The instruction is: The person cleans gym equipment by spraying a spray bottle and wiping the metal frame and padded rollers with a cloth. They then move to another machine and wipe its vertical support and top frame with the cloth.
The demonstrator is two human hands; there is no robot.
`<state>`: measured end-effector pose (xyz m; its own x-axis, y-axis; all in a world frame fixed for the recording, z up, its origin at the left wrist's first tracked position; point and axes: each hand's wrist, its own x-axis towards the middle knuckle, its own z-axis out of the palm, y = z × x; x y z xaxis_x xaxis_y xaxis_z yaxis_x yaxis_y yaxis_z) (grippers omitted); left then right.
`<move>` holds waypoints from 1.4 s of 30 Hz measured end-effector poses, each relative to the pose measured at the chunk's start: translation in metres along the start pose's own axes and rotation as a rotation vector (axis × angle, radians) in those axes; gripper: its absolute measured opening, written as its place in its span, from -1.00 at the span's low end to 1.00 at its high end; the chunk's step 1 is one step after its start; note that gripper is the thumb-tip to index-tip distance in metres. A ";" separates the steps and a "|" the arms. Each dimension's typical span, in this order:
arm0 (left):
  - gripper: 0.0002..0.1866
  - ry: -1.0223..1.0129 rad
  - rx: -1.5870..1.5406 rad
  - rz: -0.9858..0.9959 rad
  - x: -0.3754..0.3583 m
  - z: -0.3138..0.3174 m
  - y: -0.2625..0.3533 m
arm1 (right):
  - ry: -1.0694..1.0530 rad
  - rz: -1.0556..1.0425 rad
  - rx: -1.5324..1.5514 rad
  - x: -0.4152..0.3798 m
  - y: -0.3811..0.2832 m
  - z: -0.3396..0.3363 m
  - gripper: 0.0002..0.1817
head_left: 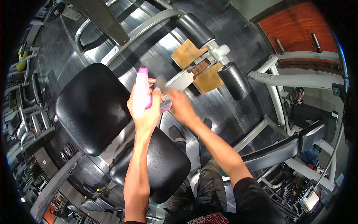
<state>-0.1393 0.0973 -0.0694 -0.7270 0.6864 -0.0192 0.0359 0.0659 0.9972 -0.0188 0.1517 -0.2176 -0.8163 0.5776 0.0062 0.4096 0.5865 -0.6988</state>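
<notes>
My left hand (143, 112) is closed around the white and pink head of a spray bottle (140, 91), over the gap between two black padded seats. The bottle's clear part (166, 104), with a pink patch low on it, shows between my two hands. My right hand (179, 106) is right beside that clear part, its fingers curled and smeared by motion. A blurred greyish patch lies just above my fingers; what it is does not show. The black back pad (93, 108) is left of my left hand, and the black seat pad (156, 168) is below it.
Black foam rollers (234, 80) on a metal frame stand ahead, above wooden boards (209, 79) on the dark floor. A padded bench (272, 152) is at the right. Grey machine frames (298, 79) stand around, with weight plates (67, 151) at the left.
</notes>
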 end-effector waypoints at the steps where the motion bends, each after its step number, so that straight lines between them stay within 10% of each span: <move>1: -0.73 0.012 -0.039 0.002 0.001 0.000 0.001 | -0.038 0.043 0.116 -0.013 -0.029 -0.008 -0.48; 5: -0.76 -0.030 -0.126 -0.116 0.009 -0.012 0.008 | -0.109 -0.195 0.001 -0.007 -0.010 -0.020 -0.53; 10: -0.76 -0.091 -0.054 -0.074 0.007 -0.007 0.011 | 0.082 0.324 -0.117 0.027 0.107 -0.021 -0.38; 21: -0.70 -0.215 -0.024 -0.049 0.006 -0.022 0.014 | -0.115 -0.081 -0.024 -0.018 0.023 -0.022 -0.25; 25: -0.70 -0.209 0.008 -0.022 0.009 -0.027 0.016 | 0.070 0.335 -0.154 0.014 0.089 -0.028 -0.40; 36: -0.65 -0.259 0.042 0.023 0.011 -0.026 -0.005 | -0.273 -0.234 -0.231 0.004 0.043 -0.043 -0.18; 42: -0.66 -0.227 -0.024 -0.008 0.011 -0.022 -0.007 | 0.012 0.219 -0.185 0.025 0.103 -0.018 -0.34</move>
<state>-0.1626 0.0880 -0.0745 -0.5543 0.8313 -0.0406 0.0121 0.0568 0.9983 0.0102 0.2362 -0.2765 -0.6956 0.7081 -0.1212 0.6441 0.5401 -0.5416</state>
